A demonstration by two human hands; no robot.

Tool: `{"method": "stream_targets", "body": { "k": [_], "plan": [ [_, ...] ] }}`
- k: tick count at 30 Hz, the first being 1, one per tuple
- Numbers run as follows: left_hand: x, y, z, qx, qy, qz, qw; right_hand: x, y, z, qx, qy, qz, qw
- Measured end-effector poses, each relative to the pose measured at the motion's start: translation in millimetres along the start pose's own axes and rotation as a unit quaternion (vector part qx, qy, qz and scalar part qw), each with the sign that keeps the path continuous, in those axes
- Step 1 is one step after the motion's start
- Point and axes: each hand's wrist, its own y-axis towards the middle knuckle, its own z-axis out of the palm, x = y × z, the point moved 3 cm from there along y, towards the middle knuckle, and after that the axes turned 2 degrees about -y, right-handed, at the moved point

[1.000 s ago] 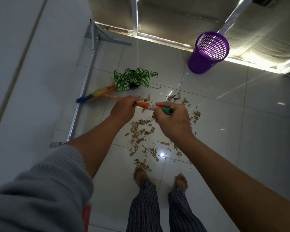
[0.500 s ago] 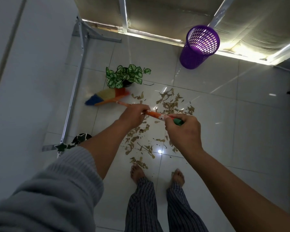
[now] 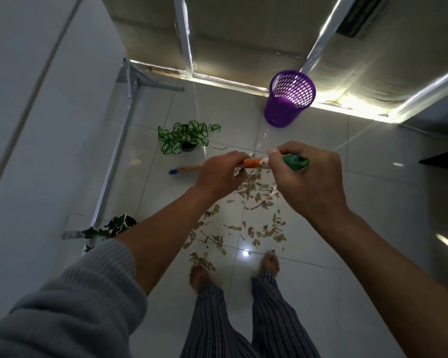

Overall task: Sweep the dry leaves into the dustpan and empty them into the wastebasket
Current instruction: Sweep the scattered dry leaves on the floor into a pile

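Since half a second earlier, our broom [image 3: 254, 163] had swung so that its bristle end [image 3: 177, 171] showed only as a thin blue and orange edge on the floor [image 3: 373, 202] to the left, just near of the potted plant [image 3: 185, 136], and the camera had tilted up.

We judged that we were in the sweeping step, with none of the leaves gathered yet. The next move called for drawing the bristles rightward through the scatter to heap it, then fetching a dustpan, which we could not see anywhere.

Counted from largest to smallest: one white tabletop [image 3: 36, 99] at the left; one purple wastebasket [image 3: 287, 99] standing far and right, well apart from the leaves; two potted plants, the second, darker plant [image 3: 114, 226] by the table leg; one broom. Our left hand [image 3: 219, 174] was curled round the orange handle, and our right hand [image 3: 308, 177] gripped its green end [image 3: 295, 161]. The dry leaves [image 3: 254, 202] lay too many to count, strewn from under our hands to our bare feet.
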Motion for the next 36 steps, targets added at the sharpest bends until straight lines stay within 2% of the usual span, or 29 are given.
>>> {"method": "stream_targets", "body": {
  "k": [3, 6, 9, 16, 20, 25, 28, 31, 36],
  "plan": [
    [-25, 18, -3, -0.011, -0.008, 0.006, 1.0, -3, 20, -24, 0.087, -0.036, -0.086, 0.992],
    [-49, 34, 1, 0.011, 0.003, 0.005, 1.0, -10, 41, -42, 0.197, -0.046, -0.112, 0.973],
    [-65, 56, 6, 0.013, -0.011, -0.02, 1.0, -16, 67, -59, 0.259, -0.045, -0.128, 0.956],
    [-78, 105, 19, -0.015, -0.011, -0.028, 0.999, -48, 108, -77, 0.23, -0.048, -0.154, 0.96],
    [-68, 126, 34, -0.029, -0.025, -0.084, 0.996, -82, 111, -56, 0.212, -0.042, -0.138, 0.966],
    [-44, 126, 74, 0.018, -0.049, -0.103, 0.993, -129, 105, -20, 0.288, -0.042, -0.063, 0.955],
    [-34, 109, 97, 0.059, -0.075, -0.127, 0.987, -145, 100, -15, 0.323, -0.057, -0.049, 0.943],
    [-39, 91, 101, 0.058, -0.083, -0.117, 0.988, -143, 95, -21, 0.355, -0.069, -0.057, 0.93],
    [-57, 93, 67, -0.013, -0.057, -0.07, 0.996, -105, 114, -53, 0.331, -0.037, -0.074, 0.94]
  ]
}}
